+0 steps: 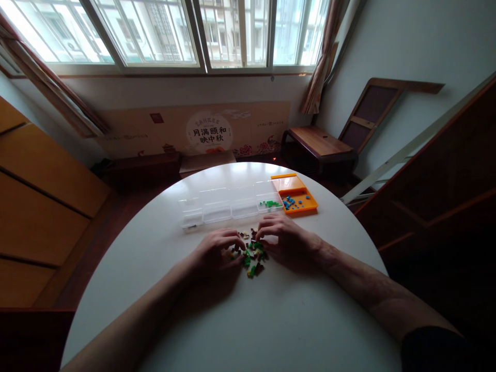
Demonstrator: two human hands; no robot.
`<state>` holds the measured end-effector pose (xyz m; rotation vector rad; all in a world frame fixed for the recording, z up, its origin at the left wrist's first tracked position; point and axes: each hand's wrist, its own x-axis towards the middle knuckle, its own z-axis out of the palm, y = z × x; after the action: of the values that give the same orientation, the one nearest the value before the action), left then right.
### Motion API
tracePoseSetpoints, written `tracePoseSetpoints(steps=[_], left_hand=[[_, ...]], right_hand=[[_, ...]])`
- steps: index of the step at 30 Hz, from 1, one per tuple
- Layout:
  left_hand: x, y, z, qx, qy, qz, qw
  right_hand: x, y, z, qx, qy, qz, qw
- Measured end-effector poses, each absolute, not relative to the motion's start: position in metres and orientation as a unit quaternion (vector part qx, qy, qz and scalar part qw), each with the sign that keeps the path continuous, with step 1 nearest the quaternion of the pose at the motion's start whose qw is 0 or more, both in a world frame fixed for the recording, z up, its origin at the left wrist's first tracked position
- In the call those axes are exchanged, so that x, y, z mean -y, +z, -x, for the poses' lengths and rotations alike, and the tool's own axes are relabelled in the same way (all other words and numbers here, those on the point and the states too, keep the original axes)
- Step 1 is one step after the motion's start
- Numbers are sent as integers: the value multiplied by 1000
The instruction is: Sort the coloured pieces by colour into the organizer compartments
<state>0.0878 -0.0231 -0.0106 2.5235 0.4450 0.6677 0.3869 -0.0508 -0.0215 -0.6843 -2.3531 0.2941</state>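
Two bare forearms reach in from the near edge across a round white table (271,320), the right one ending in a dark sleeve (434,351) at the bottom corner. The left hand (215,253) lies palm down with its fingers curled loosely, their tips at the left edge of a small heap of bricks (251,253); whether it pinches one cannot be told. The right hand (284,238) also lies palm down, fingers bent and drawn together at the heap's upper right edge, and any grip there is hidden too. The heap sits between the two hands, near the middle of the table, a mix of green, brown and pale pieces too small to tell apart. Just beyond the hands stands a long clear box (228,204) with several compartments, and a few green pieces (270,204) lie in its rightmost one. Touching its right end is an orange box (298,199) with its lid open, holding scattered blue pieces (291,202). Past the table a printed cardboard panel (209,132) leans against the wall under a wide window (163,31), a low wooden table (318,142) stands in the corner to the right, and curtains (321,57) hang beside the glass.
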Motion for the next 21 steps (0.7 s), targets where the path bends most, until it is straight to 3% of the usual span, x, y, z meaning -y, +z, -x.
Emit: tracePoseSetpoints(steps=[21], left_hand=[[24, 2, -69, -164, 233, -930, 232]], right_hand=[[53, -7, -367, 903, 121, 264, 315]])
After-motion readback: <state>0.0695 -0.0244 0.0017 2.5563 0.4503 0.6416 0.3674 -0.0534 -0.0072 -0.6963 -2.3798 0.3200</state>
